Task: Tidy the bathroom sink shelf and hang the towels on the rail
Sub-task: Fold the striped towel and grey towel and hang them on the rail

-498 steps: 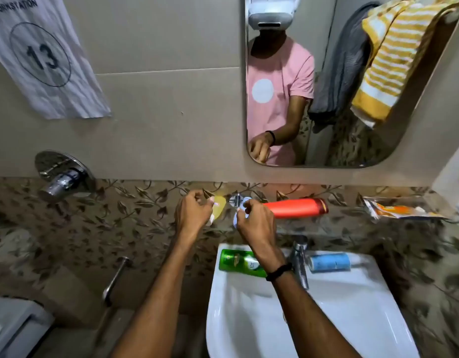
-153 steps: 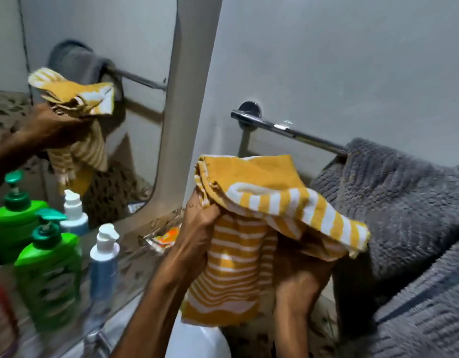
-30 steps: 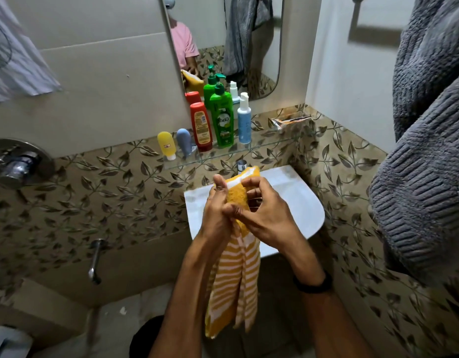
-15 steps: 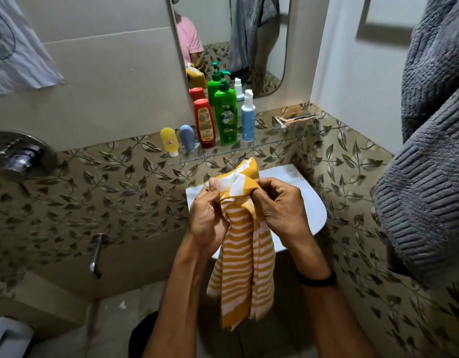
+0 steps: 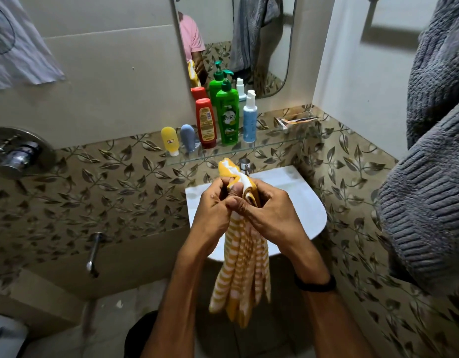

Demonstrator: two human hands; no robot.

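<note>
A yellow-and-white striped towel (image 5: 242,270) hangs bunched in front of the white sink (image 5: 308,205). My left hand (image 5: 214,205) and my right hand (image 5: 268,215) both grip its top edge, pressed close together. On the glass shelf (image 5: 275,146) stand a small yellow tube (image 5: 169,140), a small blue tube (image 5: 188,136), a red bottle (image 5: 205,122), a green pump bottle (image 5: 227,116) and a blue-and-white pump bottle (image 5: 250,118); a toothpaste tube (image 5: 296,121) lies at the shelf's right end. A grey towel (image 5: 429,177) hangs at the right; the rail is out of view.
A mirror (image 5: 236,40) hangs above the shelf. The chrome tap (image 5: 245,165) peeks out behind the towel. A shower valve (image 5: 19,153) and a low spout (image 5: 93,254) sit on the leaf-patterned tiles at left. A white paper sheet (image 5: 19,52) hangs on the upper left wall.
My hands have drawn closer together on the striped towel's top and gathered it tighter. The hanging part has swung a little. The shelf items have not moved.
</note>
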